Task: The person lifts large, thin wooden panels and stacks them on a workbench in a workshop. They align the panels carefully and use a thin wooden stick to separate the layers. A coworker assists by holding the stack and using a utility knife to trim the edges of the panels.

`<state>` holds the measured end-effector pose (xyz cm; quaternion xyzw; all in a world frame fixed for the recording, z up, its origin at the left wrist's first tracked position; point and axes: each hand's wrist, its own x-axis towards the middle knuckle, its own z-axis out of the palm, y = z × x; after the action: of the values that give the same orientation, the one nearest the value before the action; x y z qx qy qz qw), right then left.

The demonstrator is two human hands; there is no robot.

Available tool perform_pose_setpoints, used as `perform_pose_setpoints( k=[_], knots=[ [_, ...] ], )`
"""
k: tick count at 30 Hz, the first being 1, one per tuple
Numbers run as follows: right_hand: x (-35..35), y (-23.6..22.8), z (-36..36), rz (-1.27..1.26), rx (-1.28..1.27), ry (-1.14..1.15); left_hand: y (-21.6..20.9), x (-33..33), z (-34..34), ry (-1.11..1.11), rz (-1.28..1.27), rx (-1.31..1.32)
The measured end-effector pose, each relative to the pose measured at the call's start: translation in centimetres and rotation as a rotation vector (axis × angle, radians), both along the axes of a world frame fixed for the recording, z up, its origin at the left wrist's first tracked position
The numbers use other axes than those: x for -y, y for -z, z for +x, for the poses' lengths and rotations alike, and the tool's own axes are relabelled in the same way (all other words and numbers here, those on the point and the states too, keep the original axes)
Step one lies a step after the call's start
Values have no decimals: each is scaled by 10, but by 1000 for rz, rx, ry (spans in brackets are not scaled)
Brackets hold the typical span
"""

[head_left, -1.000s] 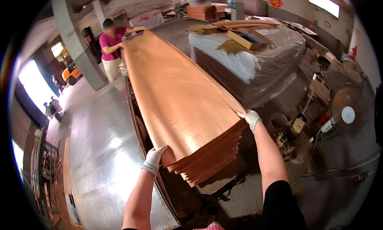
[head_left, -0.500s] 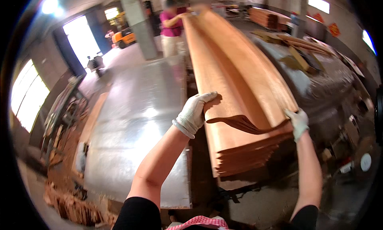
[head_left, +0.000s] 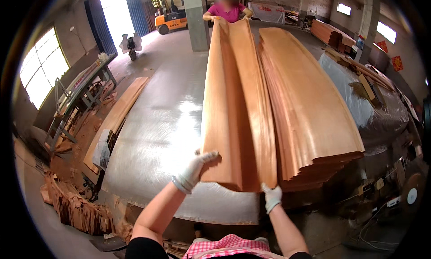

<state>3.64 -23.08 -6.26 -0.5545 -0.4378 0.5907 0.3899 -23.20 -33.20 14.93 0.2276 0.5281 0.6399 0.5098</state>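
A long, thin wood veneer sheet (head_left: 217, 124), folded lengthwise into a trough, hangs between me and a co-worker in a purple shirt (head_left: 227, 8), who grips its far end. My left hand (head_left: 193, 168), in a white glove, is closed on the sheet's near left edge, thumb on top. My gloved right hand (head_left: 272, 198) pinches its near right corner. The sheet lies over the right part of a shiny metal-topped table (head_left: 152, 137). Close on its right stands a tall stack of veneer sheets (head_left: 310, 101) with ragged near ends.
Torn veneer scraps (head_left: 76, 205) are heaped at lower left, near a long board (head_left: 114, 124) beside the table. A workbench (head_left: 81, 88) runs under the left window. Far off are a concrete pillar (head_left: 195, 21) and an orange forklift (head_left: 171, 19). Plastic-covered goods (head_left: 381, 115) stand at right.
The veneer sheet has moved left, off the stack and over the metal table. Both my hands and the co-worker moved with it. My right hand has come closer to my left.
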Motion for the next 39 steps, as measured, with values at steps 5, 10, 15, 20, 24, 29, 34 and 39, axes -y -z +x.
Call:
perform_pose_setpoints(
  k=[5, 10, 15, 20, 24, 29, 34, 39],
  knots=[
    [126, 103, -105, -127, 291, -18, 81, 98, -69, 10, -196, 88],
    [189, 161, -160, 29, 620, -394, 174, 197, -166, -92, -410, 21],
    [164, 99, -168, -226, 738, -922, 296, 270, -277, -99, -648, -159],
    [127, 66, -124, -331, 1221, -1152, 350, 263, -272, -40, -1204, -1088],
    [120, 96, -120, -106, 993, -531, 326, 239, -212, 104, -1004, -1560],
    [122, 167, -144, -196, 445, -280, 356, 232, -174, 471, -891, -1526],
    [137, 129, -185, -195, 120, -209, 378, 240, -180, 516, -909, -1492],
    [138, 137, -182, -521, 257, -519, 380, 242, -181, 488, -893, -1481]
  ],
)
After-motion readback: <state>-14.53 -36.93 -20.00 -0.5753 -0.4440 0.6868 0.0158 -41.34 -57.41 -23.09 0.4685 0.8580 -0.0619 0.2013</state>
